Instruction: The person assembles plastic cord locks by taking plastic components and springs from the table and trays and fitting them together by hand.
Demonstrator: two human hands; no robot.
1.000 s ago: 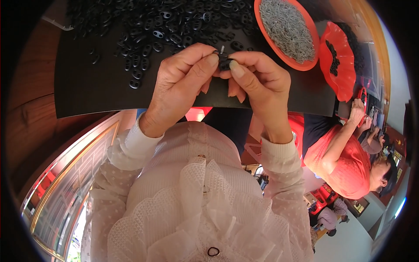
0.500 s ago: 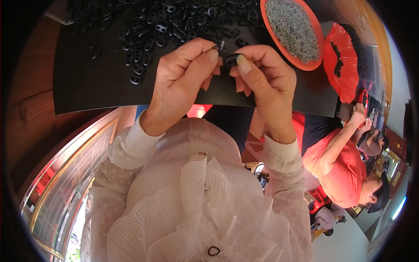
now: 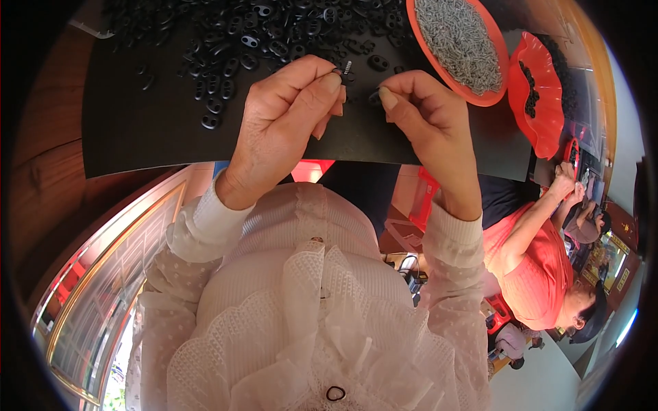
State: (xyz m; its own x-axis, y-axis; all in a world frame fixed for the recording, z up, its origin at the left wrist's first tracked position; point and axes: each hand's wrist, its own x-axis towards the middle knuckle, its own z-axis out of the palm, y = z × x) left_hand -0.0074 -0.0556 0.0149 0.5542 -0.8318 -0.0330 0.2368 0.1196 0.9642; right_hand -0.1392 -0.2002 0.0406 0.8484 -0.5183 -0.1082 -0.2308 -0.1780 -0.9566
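Note:
Over the black work surface, my left hand (image 3: 291, 103) pinches a small dark part between thumb and forefinger. A tiny metal spring (image 3: 348, 67) stands up at those fingertips. To the right, my right hand (image 3: 432, 109) is closed in a pinch, palm side partly hidden. A small black cord-lock shell (image 3: 374, 98) shows at its fingertips, dark against the surface. The two hands are a short gap apart. Beyond them lies a heap of loose black two-hole cord-lock shells (image 3: 250, 41), with several strays nearer my left hand.
At the far right stand an orange-red bowl (image 3: 506, 75) full of small metal springs (image 3: 459, 44) and a wavy-rimmed red dish (image 3: 545, 130) holding small black parts (image 3: 529, 92). Another person in a coral top (image 3: 528, 267) works to the right. The black work surface (image 3: 164, 137) ends close to my body.
My right hand has moved right and slightly down, away from the left, with the black cord-lock shell at its fingertips. The left hand stays nearly still with the spring.

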